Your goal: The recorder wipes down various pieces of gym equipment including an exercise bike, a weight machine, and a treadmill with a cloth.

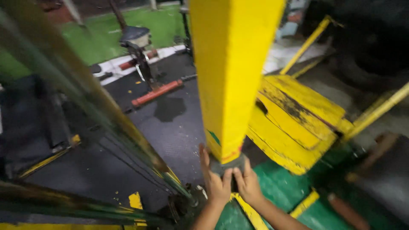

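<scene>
Blurred green-yellow bars point(85, 110), 9 o'clock, slanting to the floor. Red-based stand point(145, 68), 11 o'clock, on dark rubber floor point(170, 132). Left hand point(216, 184), 6 o'clock, fingers spread flat, unclenched, against the grey base point(228, 164) of the yellow post point(232, 72). Right hand point(249, 186), touching the left, fingers likewise pressed on the base; 2 hands grasp nothing fully. Step judged: steadying or seating the base; next calls for firm, even grip. Worn yellow platform point(294, 119), 3 o'clock.

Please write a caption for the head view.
Both hands, left hand and right hand, press the dark base of a yellow post.
</scene>
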